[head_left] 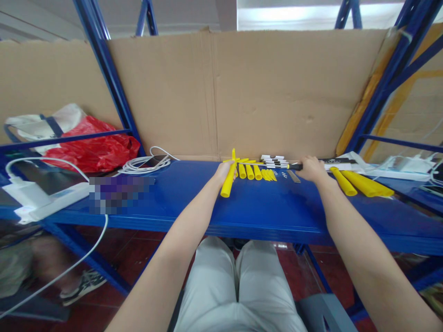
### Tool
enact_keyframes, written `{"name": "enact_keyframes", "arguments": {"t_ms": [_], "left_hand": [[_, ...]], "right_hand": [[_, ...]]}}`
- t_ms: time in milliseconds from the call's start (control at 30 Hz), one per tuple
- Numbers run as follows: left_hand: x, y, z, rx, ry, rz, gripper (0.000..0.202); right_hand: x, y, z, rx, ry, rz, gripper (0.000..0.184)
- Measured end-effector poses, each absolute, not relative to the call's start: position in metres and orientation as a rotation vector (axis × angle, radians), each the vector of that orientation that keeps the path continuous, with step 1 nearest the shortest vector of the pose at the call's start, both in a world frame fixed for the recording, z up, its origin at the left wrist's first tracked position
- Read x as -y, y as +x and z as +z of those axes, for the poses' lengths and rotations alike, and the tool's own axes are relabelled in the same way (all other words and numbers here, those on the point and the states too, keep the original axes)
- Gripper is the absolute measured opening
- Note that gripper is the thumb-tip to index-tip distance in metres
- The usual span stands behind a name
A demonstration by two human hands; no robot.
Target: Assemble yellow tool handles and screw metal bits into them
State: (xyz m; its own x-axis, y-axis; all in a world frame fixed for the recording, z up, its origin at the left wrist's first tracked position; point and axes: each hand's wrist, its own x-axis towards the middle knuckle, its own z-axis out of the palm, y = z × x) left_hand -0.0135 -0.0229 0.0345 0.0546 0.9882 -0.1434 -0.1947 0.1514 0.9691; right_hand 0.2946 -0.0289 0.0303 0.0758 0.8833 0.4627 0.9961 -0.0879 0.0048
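My left hand (220, 174) is closed around a yellow tube-shaped part (227, 185) with a cross-like top, held over the blue table. In my right hand (313, 168) is a screwdriver (294, 166) with a dark handle. Its thin shaft points left, and the tip is at or close to the top of the yellow part; contact cannot be made out. Between the hands lie several yellow tubes (249, 172), small flat yellow pieces (268, 174), tiny screws (284, 174) and a flat metal strip (294, 177). Black-and-white pieces (273, 160) lie behind them.
Larger yellow tubes (363, 183) lie at the right on the blue table (194, 210). A white power strip (58, 201), a coiled white cable (145, 164) and a red plastic bag (100, 146) are at the left. Cardboard (277, 92) stands behind. Another person's leg shows at lower left.
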Motion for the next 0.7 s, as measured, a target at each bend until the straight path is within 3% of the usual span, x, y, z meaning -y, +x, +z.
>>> {"name": "enact_keyframes", "arguments": {"t_ms": [700], "left_hand": [[0.0242,-0.0129,0.0351,-1.126,1.01,1.133,0.024]], "right_hand": [[0.0317,0.2922,0.0348,1.809,-2.151,-0.432,0.038]]}}
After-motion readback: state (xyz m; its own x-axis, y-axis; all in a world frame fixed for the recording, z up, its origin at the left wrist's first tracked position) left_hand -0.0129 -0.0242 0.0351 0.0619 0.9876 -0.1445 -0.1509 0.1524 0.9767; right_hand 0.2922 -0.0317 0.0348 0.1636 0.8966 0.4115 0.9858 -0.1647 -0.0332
